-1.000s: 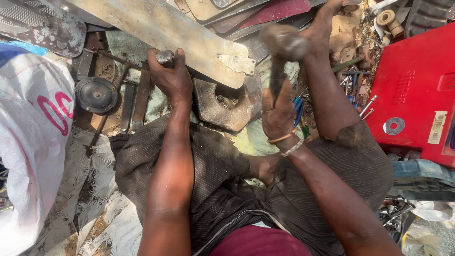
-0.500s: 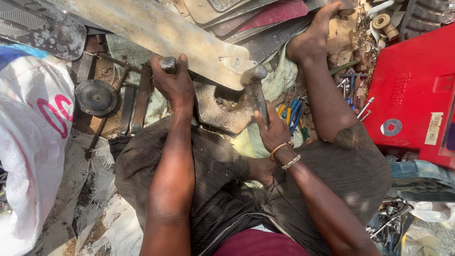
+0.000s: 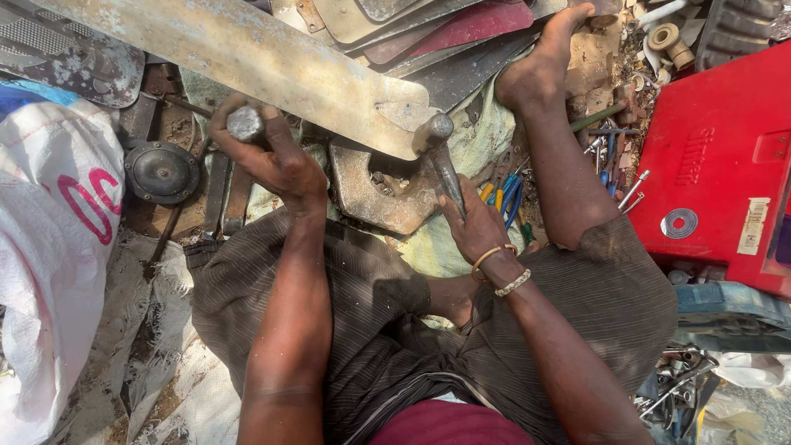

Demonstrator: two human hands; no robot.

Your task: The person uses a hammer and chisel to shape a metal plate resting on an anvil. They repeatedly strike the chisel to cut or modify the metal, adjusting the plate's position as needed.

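Left hand [image 3: 268,156] is closing its fingers [image 3: 284,136] round a short steel punch [image 3: 245,124], only the round butt end showing above the fist. Tip is going down near the lower edge of the long pale metal plate [image 3: 247,58], which is lying diagonally across the top of the view; contact point is hidden by the hand, so probably a chisel or punch, can't say which.

Right hand [image 3: 476,227] is gripping the handle of a hammer [image 3: 441,156], fingers wrapped tight. Hammer head is sitting right at the plate's lower right end, touching or just off it. Two bangles [image 3: 498,268] are sitting on that wrist.

Under the hammer a rusty bracket piece [image 3: 371,194] is lying on the ground. A round black horn-like disc [image 3: 161,171] is sitting just left of the left hand. Pliers with blue and orange grips [image 3: 504,194] are lying beside the right hand. Person's bare foot [image 3: 540,62] is resting on dark sheet panels; red metal box [image 3: 725,165] is standing far right, white sack [image 3: 49,239] far left.
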